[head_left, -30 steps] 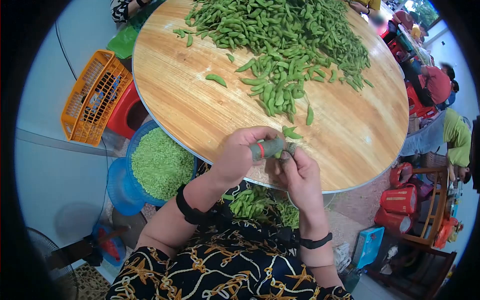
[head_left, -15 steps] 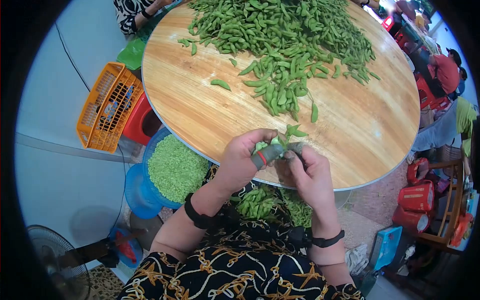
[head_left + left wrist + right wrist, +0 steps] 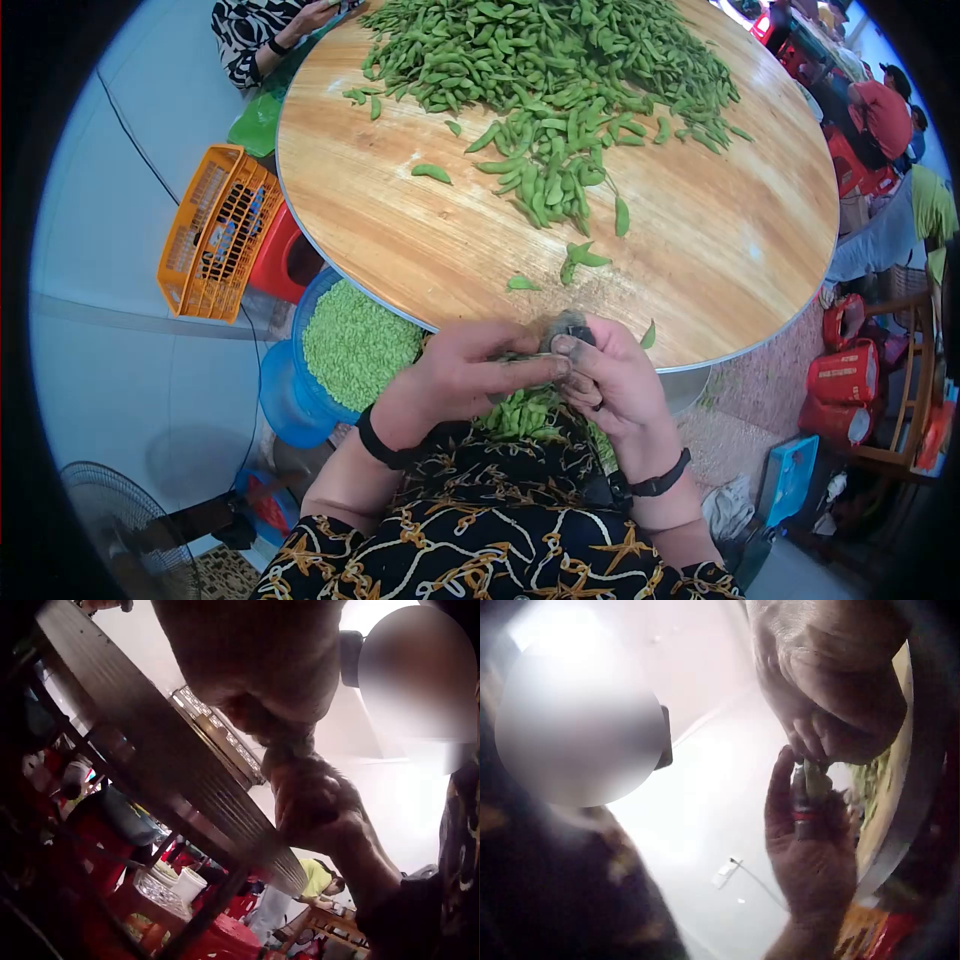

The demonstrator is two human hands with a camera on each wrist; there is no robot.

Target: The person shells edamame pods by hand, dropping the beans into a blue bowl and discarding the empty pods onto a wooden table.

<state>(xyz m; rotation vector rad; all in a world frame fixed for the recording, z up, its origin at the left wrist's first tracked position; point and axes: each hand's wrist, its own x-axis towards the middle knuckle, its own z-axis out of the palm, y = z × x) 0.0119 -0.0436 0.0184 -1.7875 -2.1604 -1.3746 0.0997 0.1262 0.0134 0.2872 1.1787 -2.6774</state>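
My left hand (image 3: 455,375) and right hand (image 3: 625,385) meet at the table's near edge, the left one blurred. In the right wrist view, a small green pod (image 3: 815,781) lies between the left hand's (image 3: 814,862) thumb and a grey-covered finger with a red band. The curled fingertips of the right hand (image 3: 832,690) pinch its upper end. Dark covers wrap the right fingertips in the head view. Behind the hands, a large heap of green pods (image 3: 560,60) spreads over the round wooden table (image 3: 400,230).
A blue basket of shelled green beans (image 3: 360,345) stands left below the table, beside an orange crate (image 3: 215,235) on a red stool (image 3: 280,262). More pods (image 3: 520,415) lie below the hands. Loose pods (image 3: 432,173) dot the table. Other people are at the far edges.
Both hands have moved down toward my body, and the left fingers have straightened somewhat. A green piece now lies on the table left of the small leafy pods, another near the right edge.
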